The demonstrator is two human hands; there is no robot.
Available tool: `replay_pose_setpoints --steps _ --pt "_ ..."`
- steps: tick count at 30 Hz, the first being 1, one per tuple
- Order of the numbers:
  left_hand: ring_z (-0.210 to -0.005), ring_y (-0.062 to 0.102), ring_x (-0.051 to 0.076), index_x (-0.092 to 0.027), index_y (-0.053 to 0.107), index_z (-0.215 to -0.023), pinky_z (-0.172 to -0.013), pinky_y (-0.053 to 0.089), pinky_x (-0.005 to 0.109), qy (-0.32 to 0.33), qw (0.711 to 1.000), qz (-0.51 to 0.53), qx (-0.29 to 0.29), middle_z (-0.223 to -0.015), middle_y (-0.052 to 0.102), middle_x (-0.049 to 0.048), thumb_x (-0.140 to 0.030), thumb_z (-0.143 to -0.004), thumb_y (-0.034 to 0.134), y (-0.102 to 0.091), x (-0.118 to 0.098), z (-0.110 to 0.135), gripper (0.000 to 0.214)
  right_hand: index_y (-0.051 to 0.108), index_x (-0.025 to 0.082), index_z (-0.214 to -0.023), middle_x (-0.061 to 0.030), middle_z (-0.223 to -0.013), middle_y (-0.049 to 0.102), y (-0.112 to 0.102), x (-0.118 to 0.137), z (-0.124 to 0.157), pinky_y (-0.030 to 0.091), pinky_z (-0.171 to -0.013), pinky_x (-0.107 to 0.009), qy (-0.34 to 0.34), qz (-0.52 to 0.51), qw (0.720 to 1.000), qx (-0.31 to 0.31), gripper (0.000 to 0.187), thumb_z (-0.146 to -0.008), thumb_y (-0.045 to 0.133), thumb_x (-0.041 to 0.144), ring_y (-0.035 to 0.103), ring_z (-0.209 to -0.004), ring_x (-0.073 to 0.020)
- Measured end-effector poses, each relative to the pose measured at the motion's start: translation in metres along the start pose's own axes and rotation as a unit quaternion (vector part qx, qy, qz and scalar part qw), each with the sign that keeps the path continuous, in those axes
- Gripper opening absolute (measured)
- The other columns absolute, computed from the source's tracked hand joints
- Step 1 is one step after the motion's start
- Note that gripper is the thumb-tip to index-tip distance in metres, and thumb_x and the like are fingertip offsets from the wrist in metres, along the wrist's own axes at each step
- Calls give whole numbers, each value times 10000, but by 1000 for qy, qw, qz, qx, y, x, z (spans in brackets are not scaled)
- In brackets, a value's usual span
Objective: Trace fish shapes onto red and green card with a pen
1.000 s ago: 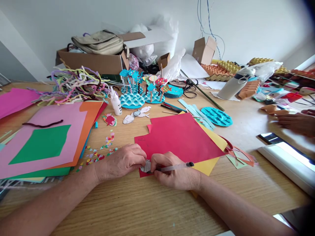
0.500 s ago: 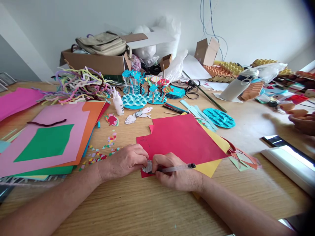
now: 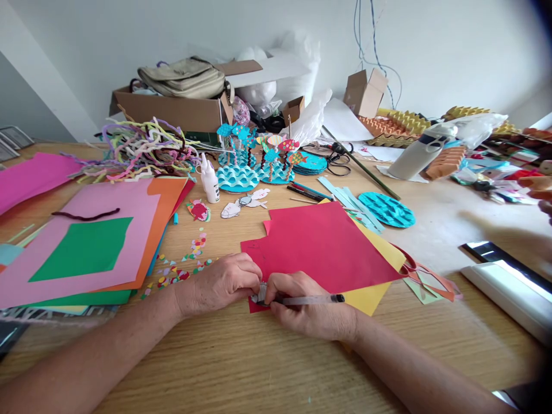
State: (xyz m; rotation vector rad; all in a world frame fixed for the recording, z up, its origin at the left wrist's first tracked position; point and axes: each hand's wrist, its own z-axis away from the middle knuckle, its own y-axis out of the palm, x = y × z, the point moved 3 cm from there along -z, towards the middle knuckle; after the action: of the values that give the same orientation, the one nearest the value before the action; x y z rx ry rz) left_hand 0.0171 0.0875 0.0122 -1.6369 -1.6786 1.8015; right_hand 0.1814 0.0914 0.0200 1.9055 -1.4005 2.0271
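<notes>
1. While the right hand (image 3: 304,307) grips a clear-barrelled pen (image 3: 317,299) between curled thumb and fingers, the small pale cutout (image 3: 260,294) lies beside its fingertips, on the near left part of a red sheet (image 3: 325,244)
2. The left hand (image 3: 228,280) rests on the other side, its fingers bunched narrow with the tips at the cutout; whether they pinch the piece or only press it down, I cannot tell
3. The pen lies at a low slant, its dark end pointing right and its other end close to the cutout's near edge
4. Faint dark lines (image 3: 254,247) mark the red sheet just beyond the cutout, and a yellow sheet (image 3: 366,298) shows from beneath on the right
5. Beyond the red sheet, from left to right, lie a red paper fish (image 3: 199,210), white fish cutouts (image 3: 230,210), pale blue strips (image 3: 351,202) and a turquoise disc (image 3: 387,209)
6. To the left, confetti (image 3: 173,277) is scattered between the left hand and a paper stack, whose pink sheet (image 3: 133,201) bears a green piece (image 3: 84,250) and a dark pipe cleaner (image 3: 86,216)
7. Farther back, a white glue bottle (image 3: 210,183) stands upright beside wavy blue bases (image 3: 237,179) topped with paper fish, with a tangle of pipe cleaners (image 3: 146,149) to the left
8. At the far side, a beige bag (image 3: 183,77) sits on a cardboard box (image 3: 172,112)
</notes>
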Motion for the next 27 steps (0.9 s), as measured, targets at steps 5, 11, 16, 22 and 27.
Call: replay_pose_setpoints --steps 5,11,16,22,27 --pt "-848 541 162 -190 667 -886 -768 405 249 -2 1000 2 0 -887 656 42 -219 -982 429 0 0 0 259 551 188 -726 24 -636 567 1 0 0 346 -484 -176 -14 4 1000 -11 140 -692 465 82 445 -508 -85" --pt "-838 536 162 -190 661 -865 -755 413 250 -5 1000 6 -1 -868 650 41 -219 -984 423 -1 0 0 268 554 193 -766 31 -636 567 5 -4 1 359 -493 -176 -13 14 1000 -11 132 -723 478 94 450 -498 -85" --pt "-843 536 159 -183 656 -865 -760 414 250 -5 1000 7 -2 -876 650 42 -225 -985 424 -1 -1 0 265 554 193 -777 20 -663 598 7 -6 0 372 -504 -179 -9 18 1000 -3 123 -729 488 101 482 -518 -92" --pt "-841 539 161 -177 657 -868 -763 413 246 1 1000 7 -5 -873 649 43 -211 -982 428 -1 0 1 258 546 185 -743 23 -654 572 3 -1 -1 356 -496 -174 -20 -10 1000 -1 140 -701 471 75 449 -511 -83" --pt "-846 541 164 -182 667 -890 -771 412 251 1 1000 6 -1 -873 652 47 -231 -986 419 -1 0 1 270 525 189 -708 33 -629 535 -1 2 -1 327 -477 -176 -17 -17 1000 5 145 -676 460 63 413 -503 -79"
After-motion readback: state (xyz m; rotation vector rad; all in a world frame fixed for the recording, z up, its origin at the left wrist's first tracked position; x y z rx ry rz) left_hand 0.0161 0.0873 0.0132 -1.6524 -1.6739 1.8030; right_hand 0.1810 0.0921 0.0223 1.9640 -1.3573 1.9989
